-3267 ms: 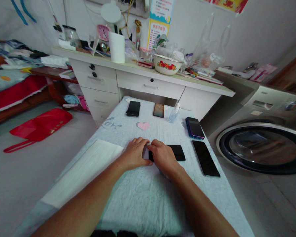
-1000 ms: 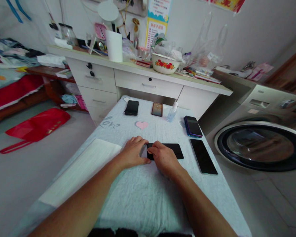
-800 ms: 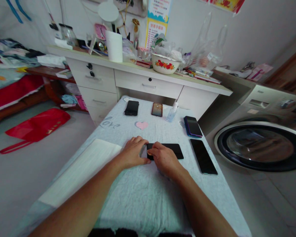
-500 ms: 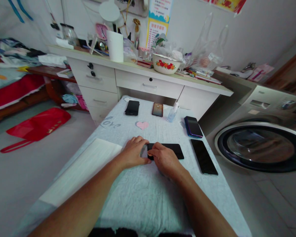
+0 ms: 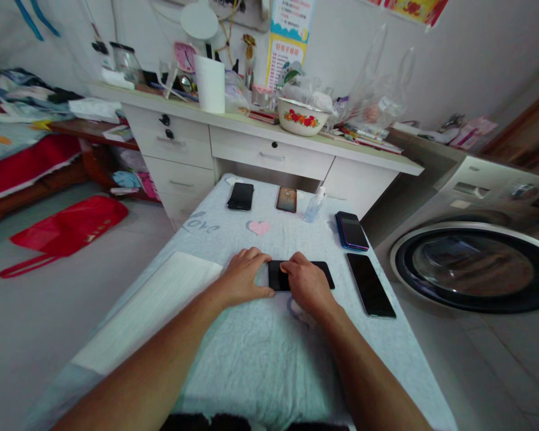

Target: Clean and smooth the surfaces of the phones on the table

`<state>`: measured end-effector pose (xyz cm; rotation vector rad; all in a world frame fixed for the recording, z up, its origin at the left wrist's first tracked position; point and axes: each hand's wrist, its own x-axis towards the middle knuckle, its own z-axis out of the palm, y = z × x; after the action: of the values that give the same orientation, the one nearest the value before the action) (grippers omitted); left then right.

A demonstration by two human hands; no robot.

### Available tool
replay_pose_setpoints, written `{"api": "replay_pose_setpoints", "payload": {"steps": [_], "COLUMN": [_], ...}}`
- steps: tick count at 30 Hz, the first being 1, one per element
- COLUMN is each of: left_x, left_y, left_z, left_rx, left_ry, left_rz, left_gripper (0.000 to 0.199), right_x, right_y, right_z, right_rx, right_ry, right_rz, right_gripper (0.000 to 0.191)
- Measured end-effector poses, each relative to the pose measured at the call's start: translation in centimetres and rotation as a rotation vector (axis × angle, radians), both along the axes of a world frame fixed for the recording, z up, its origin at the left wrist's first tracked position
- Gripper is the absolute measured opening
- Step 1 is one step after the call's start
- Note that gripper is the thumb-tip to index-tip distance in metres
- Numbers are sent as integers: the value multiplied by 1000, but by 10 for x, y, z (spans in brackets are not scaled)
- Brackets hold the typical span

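Note:
A black phone (image 5: 276,278) lies crosswise on the cloth-covered table. At its left end is my left hand (image 5: 247,276), thumb and forefinger spread at the phone's two left corners. My right hand (image 5: 306,282) is closed over the middle of the screen, its fingertips pressed together on something small and tan, mostly hidden. A second black phone (image 5: 371,285) lies to the right, with stacked phones (image 5: 352,231) just behind it. Farther back are dark phones (image 5: 241,196), a brown phone or case (image 5: 287,199) and a clear spray bottle (image 5: 314,205).
A pale folded sheet (image 5: 153,308) lies on the table's left side. Behind stands a white desk (image 5: 269,152) with a floral bowl (image 5: 302,117) and a paper roll (image 5: 209,85). A washing machine (image 5: 467,239) is at right, a red bag (image 5: 72,230) on the floor at left.
My right hand has moved to the right along the phone, from near its left end to the middle, uncovering the screen's left part. My left hand has stayed in place.

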<state>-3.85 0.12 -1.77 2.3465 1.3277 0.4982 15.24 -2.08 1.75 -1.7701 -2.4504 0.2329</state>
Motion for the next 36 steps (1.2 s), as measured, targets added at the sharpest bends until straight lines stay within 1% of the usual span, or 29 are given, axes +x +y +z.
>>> {"api": "replay_pose_setpoints", "payload": {"steps": [3,8,15,20,25,32,36], "left_x": [0,1,2,2,1,2,2], "left_y": [0,0,0,-2,-1,-2,-1], "left_z": [1,3,3,4,3,3,4], "left_rx": [-1,-14,-20,-22,-16,-14,-15], "left_ry": [5,20,12,24,31,37,35], "left_rz": [3,10,19,22,13,21,26], "left_gripper": [67,67,65,63,66,68,71], "right_x": [-1,-6,-8,-7,-7,-12,-15], "right_y": [-1,-3,-9,-10,-9,-4,-1], "right_z": [-2,-6,0,-1,-2,-9,-12], "right_rx": [3,-13,-36,-20,-16,26,48], "right_ry": [25,83,124,126,134,118,66], "right_rz": [28,136,292,349,357,265,236], "right_gripper": [31,30,27,22,20,25,26]}}
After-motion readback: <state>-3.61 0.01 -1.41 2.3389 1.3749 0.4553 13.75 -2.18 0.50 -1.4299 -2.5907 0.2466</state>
